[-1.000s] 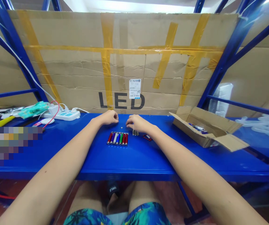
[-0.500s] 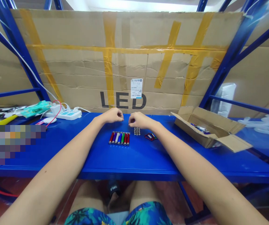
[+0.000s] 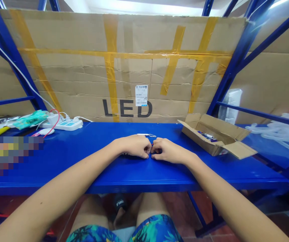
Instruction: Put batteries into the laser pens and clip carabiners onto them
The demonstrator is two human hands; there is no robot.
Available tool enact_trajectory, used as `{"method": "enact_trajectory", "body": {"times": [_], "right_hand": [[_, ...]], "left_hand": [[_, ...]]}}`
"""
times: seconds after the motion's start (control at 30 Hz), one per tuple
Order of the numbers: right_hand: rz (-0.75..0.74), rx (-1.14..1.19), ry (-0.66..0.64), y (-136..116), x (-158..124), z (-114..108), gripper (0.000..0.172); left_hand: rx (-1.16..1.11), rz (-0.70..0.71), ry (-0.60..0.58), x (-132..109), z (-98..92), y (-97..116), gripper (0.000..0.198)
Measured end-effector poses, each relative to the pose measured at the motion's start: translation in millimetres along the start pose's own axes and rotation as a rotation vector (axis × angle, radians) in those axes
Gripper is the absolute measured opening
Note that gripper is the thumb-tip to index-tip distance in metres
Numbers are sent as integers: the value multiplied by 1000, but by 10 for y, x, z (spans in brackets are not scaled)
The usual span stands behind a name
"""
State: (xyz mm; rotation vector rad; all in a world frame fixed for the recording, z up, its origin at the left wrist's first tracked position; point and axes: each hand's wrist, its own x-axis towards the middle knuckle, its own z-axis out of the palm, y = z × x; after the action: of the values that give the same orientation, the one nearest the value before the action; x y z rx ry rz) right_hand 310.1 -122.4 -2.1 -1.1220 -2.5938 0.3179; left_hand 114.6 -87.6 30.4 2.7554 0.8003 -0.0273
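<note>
Since they have come closer, the left hand and right hand are curled, contents unclear. Joint handling seems begun.

Box beyond right hand, rightward

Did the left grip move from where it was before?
Yes, the left grip has moved rightward and down the picture, away from the printed LED letters.

"LED" on cardboard; "SMILE" on slipper.
</note>
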Motion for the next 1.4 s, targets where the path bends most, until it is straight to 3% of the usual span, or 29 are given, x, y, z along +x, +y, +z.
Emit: {"method": "enact_trajectory", "body": {"times": [0.13, 0.27, 0.43, 0.67, 0.97, 1.07, 1.27, 1.4], "right_hand": [[6, 16, 38, 15, 4, -110, 11], [65, 57, 129, -47, 136, -241, 12], [-207, 50, 60, -199, 443, -145, 25], [-267, -83, 39, -168, 624, 118, 34], [-184, -37, -9, -206, 491, 43, 26], [-138, -54, -17, -282, 455, 27, 19], [29, -342, 27, -486, 490, 139, 19], [115, -289, 88, -481, 472, 91, 21]], "left_hand": [[-79, -26, 49, -18, -120, -116, 19], [-26, -105, 180, -63, -273, -396, 16], [-19, -195, 108, -83, -282, -629, 18], [-45, -207, 64, -67, -225, -650, 19], [53, -243, 127, -34, -206, -677, 18], [70, -228, 205, -29, -216, -722, 20], [206, -292, 528, -22, -216, -736, 25], [239, -278, 626, -11, -220, -704, 24]]}}
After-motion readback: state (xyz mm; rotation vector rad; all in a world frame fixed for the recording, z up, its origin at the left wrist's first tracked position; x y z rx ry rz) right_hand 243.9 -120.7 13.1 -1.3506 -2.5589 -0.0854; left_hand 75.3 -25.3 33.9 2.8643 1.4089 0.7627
